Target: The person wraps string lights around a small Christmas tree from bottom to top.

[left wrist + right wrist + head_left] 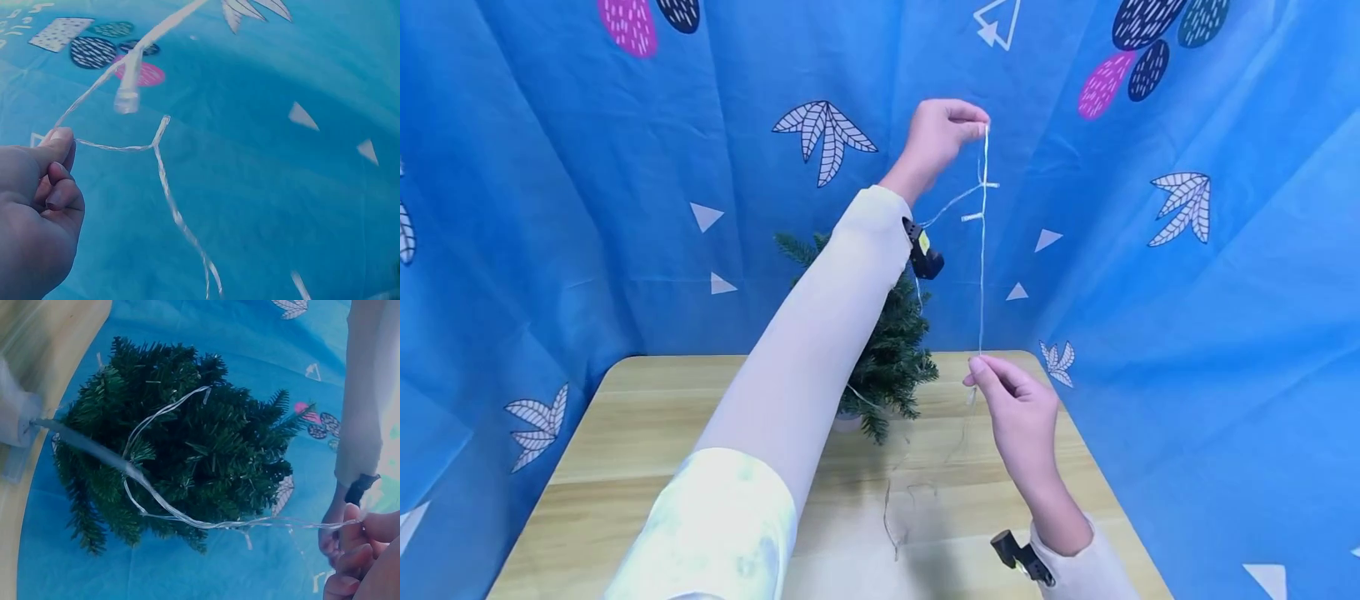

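My left hand (943, 142), raised high, pinches a thin clear-wire string light (982, 275) between thumb and fingertips; the left wrist view shows the hand (44, 206) with a small bulb (127, 94) beyond it. Lower down, my right hand (1022, 417) pinches the same wire, which runs nearly straight between the two hands. Part of the strand goes back to a small green artificial Christmas tree (891, 350), partly hidden behind my left forearm. In the right wrist view, strands of wire pass in front of the tree (181, 444) to my right fingertips.
The tree stands on a light wooden table (655, 417) in a pale pot (847, 422). A loose length of the wire (891, 517) hangs or lies over the table's front part. Blue patterned cloth (587, 167) encloses the back and sides.
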A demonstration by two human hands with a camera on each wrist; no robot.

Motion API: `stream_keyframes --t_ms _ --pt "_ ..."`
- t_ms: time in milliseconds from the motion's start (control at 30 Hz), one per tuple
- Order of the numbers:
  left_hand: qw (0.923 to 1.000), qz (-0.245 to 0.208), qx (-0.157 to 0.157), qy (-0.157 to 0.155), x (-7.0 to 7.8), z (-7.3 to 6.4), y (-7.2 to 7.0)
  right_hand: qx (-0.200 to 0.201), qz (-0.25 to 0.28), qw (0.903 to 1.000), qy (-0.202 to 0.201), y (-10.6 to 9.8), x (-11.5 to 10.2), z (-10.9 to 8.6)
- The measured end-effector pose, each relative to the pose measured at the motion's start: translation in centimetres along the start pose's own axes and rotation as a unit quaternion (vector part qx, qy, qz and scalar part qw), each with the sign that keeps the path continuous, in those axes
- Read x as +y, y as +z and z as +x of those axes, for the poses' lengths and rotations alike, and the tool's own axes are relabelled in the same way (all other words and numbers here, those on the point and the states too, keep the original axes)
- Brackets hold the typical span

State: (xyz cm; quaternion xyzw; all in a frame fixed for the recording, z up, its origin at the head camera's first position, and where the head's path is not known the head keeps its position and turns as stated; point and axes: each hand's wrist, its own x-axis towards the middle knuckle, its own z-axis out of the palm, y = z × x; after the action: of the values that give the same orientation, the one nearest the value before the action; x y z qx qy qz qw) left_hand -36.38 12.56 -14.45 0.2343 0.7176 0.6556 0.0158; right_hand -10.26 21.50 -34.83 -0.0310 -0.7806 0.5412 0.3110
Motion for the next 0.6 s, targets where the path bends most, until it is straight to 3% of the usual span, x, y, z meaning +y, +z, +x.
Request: stream_keyframes --t_ms 133,367,467,600 --pt "0.9995 -0.028 -0.003 0.010 1.6 -0.3 0.5 0.004 -0.003 1.0000 -0.003 -0.1 -0.1 0.0" --pt "0.9986 -0.038 -0.015 0.035 3.8 -0.1 1.1 0.013 -0.011 0.9992 -0.035 -0.4 -0.2 0.5" --pt "0.9990 -0.016 -0.004 0.040 3.4 0.4 0.8 0.010 -0.007 0.9994 -0.033 -0.4 -0.1 0.5" --pt "0.9984 0.042 0.033 0.017 1.8 1.5 -0.8 0.000 0.002 0.9999 -0.015 -0.5 0.0 0.3"
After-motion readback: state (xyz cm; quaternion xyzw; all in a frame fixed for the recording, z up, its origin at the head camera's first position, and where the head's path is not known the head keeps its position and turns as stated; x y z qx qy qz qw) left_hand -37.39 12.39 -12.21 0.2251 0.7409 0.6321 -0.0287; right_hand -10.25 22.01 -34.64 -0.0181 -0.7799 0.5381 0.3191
